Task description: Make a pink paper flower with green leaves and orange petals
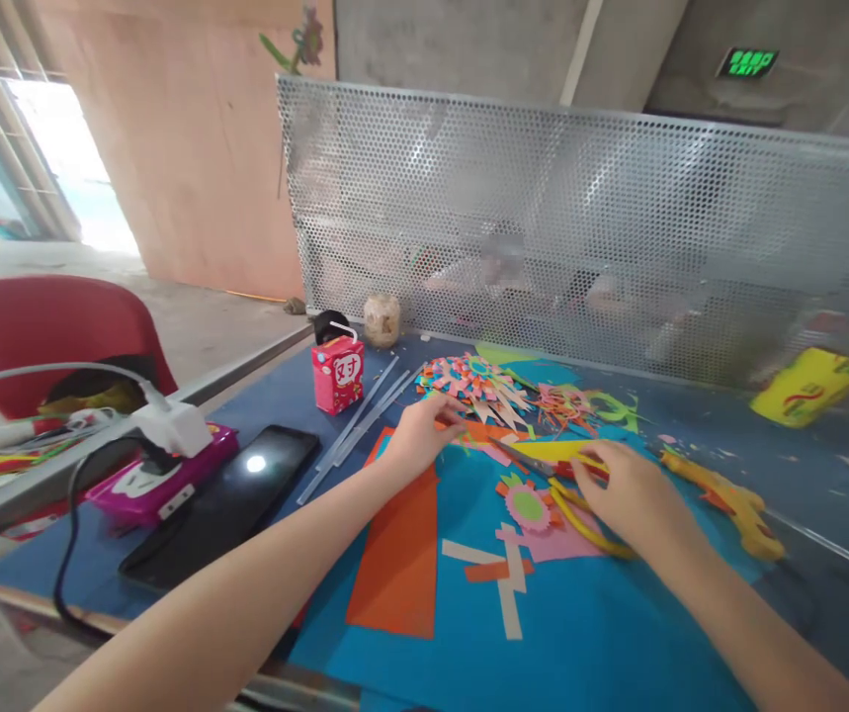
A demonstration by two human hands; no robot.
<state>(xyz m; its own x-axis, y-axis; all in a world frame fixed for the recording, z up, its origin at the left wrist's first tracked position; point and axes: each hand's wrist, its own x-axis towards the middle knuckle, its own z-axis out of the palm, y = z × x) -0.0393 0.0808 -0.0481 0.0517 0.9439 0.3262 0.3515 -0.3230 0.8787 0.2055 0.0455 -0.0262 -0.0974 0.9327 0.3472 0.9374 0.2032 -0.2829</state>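
My left hand (424, 435) is closed in a pinch over the blue paper sheet (602, 633); what its fingertips hold cannot be made out. It is beside a pile of colourful paper snippets (475, 384). My right hand (628, 487) grips scissors (596, 473) by a red handle part, their grey blades pointing left toward my other hand. A yellow strip (550, 450) runs along the blades. Below lie a yellow curved band (591, 526), a pink and green paper flower (528, 506) and a pink paper piece (564, 539). An orange paper sheet (398, 564) lies under my left forearm.
On the left are a phone (223, 504), a purple power strip (161, 480) with a white charger (176, 425), clear sticks (357, 435) and a red drink box (339, 374). A yellow glue gun (727, 499) lies right, near a yellow packet (813, 386). A perforated metal screen (579, 227) stands behind.
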